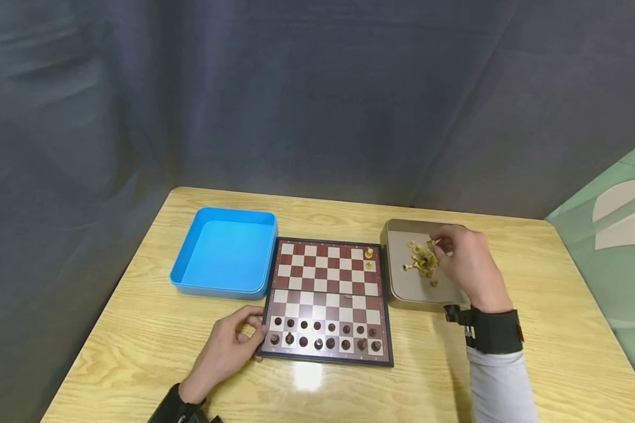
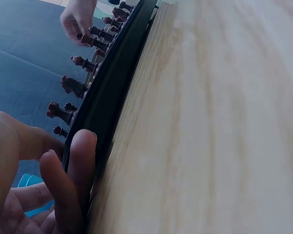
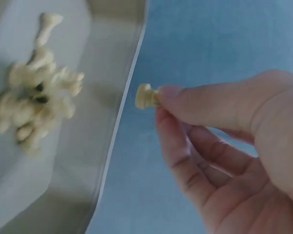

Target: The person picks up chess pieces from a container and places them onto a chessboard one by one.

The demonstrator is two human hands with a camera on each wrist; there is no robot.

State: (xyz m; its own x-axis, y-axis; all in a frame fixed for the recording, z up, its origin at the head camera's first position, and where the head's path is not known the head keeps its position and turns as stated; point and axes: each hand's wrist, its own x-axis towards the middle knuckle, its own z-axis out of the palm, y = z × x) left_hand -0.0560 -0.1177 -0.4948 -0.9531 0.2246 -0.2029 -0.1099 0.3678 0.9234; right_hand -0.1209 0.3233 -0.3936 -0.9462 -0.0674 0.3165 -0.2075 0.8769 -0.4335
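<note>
A folding chessboard (image 1: pixel 325 299) lies on the table, with two rows of dark chess pieces (image 1: pixel 330 335) along its near side. Two pale yellow pieces (image 1: pixel 369 258) stand at its far right corner. My left hand (image 1: pixel 230 343) holds the board's near left corner, its fingers (image 2: pixel 82 156) against the black edge. Over the metal tin (image 1: pixel 425 305), my right hand (image 1: pixel 468 261) pinches a pale yellow chess piece (image 3: pixel 146 96) between thumb and finger. Only the piece's end shows, so its kind is unclear. A heap of pale yellow pieces (image 1: pixel 425 261) lies inside the tin.
A blue tray (image 1: pixel 227 252) with nothing in it sits left of the board, close to its edge. The tin stands against the board's right side. Dark cloth (image 1: pixel 317 106) hangs behind the wooden table (image 1: pixel 360 393).
</note>
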